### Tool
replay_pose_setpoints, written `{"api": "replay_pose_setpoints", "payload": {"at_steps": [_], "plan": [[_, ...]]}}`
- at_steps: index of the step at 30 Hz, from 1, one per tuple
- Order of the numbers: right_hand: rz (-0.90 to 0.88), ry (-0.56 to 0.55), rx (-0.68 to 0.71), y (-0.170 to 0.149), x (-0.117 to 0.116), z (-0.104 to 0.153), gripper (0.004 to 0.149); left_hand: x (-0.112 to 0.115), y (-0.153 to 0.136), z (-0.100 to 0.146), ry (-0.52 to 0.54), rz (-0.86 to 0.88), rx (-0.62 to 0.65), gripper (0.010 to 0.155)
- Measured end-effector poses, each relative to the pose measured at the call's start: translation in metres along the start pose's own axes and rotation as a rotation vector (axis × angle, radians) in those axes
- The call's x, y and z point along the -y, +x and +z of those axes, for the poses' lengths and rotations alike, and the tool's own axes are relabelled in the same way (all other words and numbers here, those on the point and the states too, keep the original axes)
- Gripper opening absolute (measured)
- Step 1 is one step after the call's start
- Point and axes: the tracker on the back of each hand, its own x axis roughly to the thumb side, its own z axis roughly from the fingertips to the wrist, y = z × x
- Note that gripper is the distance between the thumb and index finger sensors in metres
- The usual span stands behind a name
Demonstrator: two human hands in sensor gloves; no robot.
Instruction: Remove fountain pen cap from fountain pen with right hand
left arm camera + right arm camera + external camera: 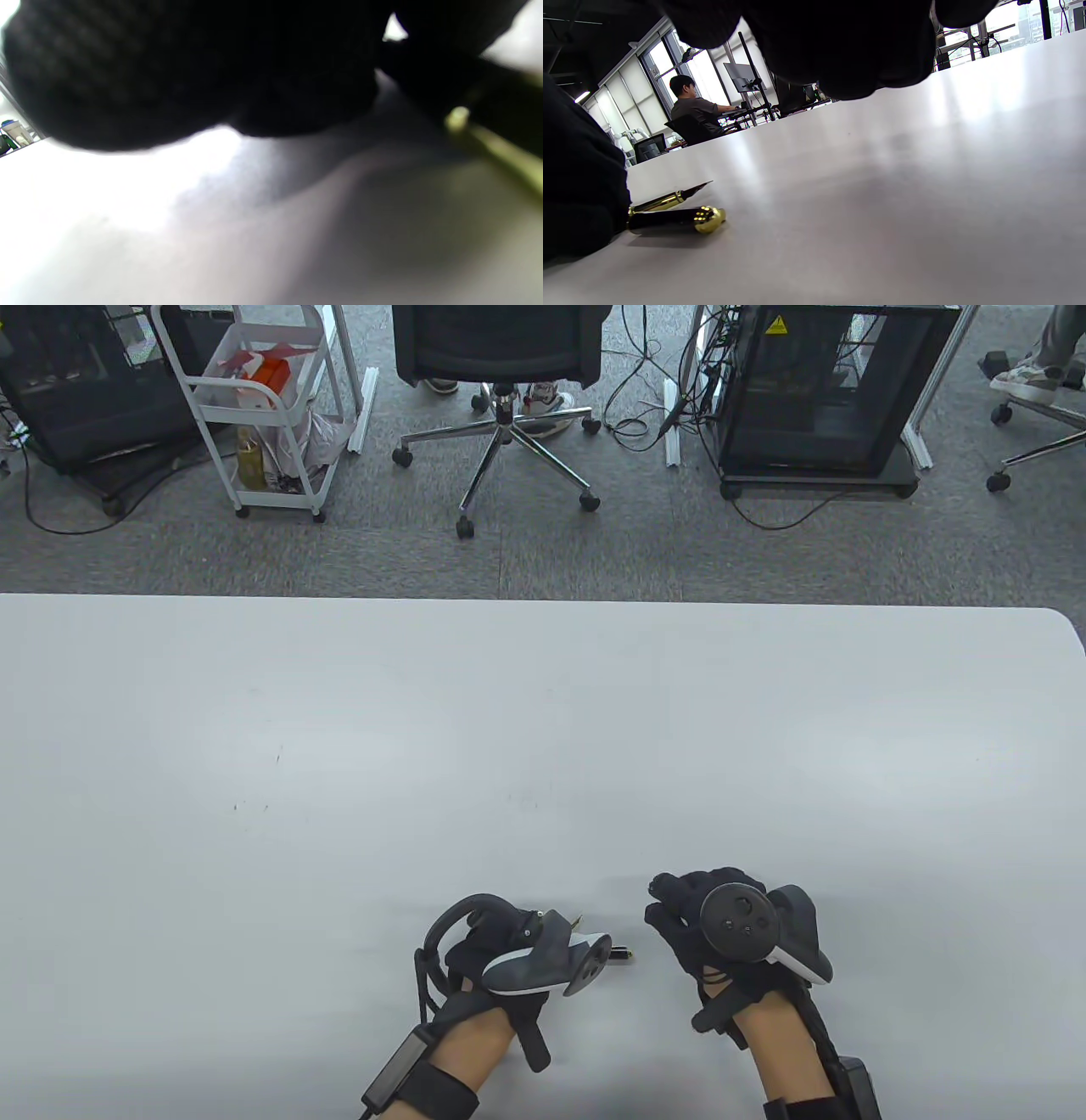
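From above, the left hand (517,954) rests on the white table (339,746), covering most of the fountain pen (622,955), whose dark end pokes out toward the right hand (721,929), well apart with fingers curled and holding nothing visible. The left wrist view is blurred, so its grip cannot be told. The right wrist view shows the pen (674,218) black with gold trim, flat on the table, with a nibbed gold piece (670,199) just beside it.
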Motion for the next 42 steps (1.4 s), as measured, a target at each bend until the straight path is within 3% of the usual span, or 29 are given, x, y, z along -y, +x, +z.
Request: {"api": "replay_pose_setpoints", "payload": {"at_steps": [7,14,20,22,29,42], "plan": [[-0.047,-0.007,-0.001,-0.002,0.009,0.005,0.054,-0.005,-0.012,0.008,-0.008,0.033,-0.031,0.055],[-0.132,-0.067,0.029,-0.015,0.024,0.014,0.058,-0.032,-0.072,0.061,0.21,0.229,-0.169,0.064],[-0.213,-0.067,0.05,-0.019,0.031,0.019,0.062,-0.012,-0.1,0.085,0.331,0.385,-0.233,0.07],[-0.231,-0.051,0.052,-0.019,0.03,0.02,0.064,-0.007,-0.107,0.085,0.298,0.466,-0.223,0.07],[-0.27,0.06,0.05,-0.016,0.019,0.019,0.071,-0.005,-0.112,0.089,0.316,0.511,-0.22,0.072],[-0.275,0.067,0.078,-0.013,0.017,0.018,0.074,-0.008,-0.11,0.094,0.35,0.487,-0.219,0.073]]}}
